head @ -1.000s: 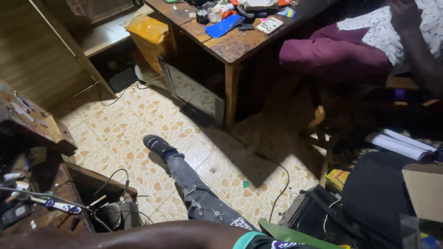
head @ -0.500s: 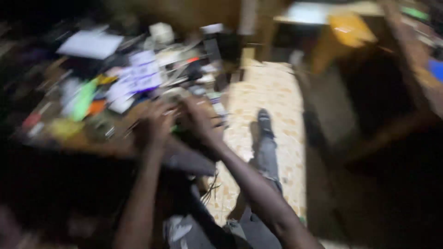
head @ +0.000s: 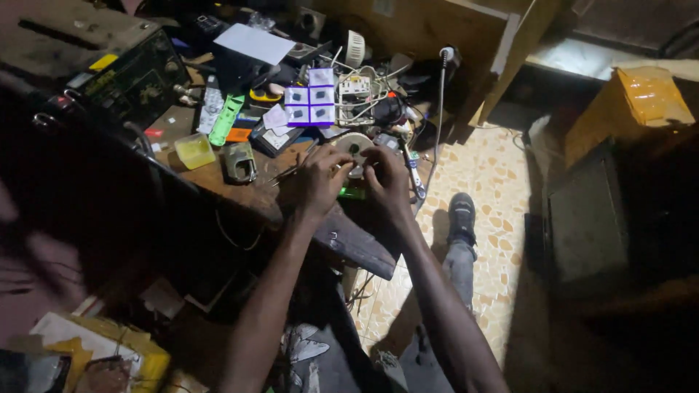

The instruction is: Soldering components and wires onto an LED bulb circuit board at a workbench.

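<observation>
My left hand (head: pixel 318 180) and my right hand (head: pixel 386 177) meet over a cluttered wooden workbench (head: pixel 251 195). Both sets of fingers pinch at a small part next to a round white spool (head: pixel 354 145); what exactly they hold is too small to tell. Thin tweezers (head: pixel 291 172) lie just left of my left hand. A small green piece (head: pixel 352 193) lies on the bench under my wrists.
The bench carries a purple-edged tray of small squares (head: pixel 310 106), a green strip (head: pixel 226 119), a yellow box (head: pixel 194 151), a grey metal clamp (head: pixel 238 162) and tangled wires. A dark instrument (head: pixel 131 73) stands at left. My leg and shoe (head: pixel 461 216) rest on patterned floor tiles; a yellow container (head: pixel 643 98) sits right.
The view swung from the floor and a far table round to the workbench. Both hands came together over the bench half a second ago and have stayed there, the picture now sharp.
</observation>
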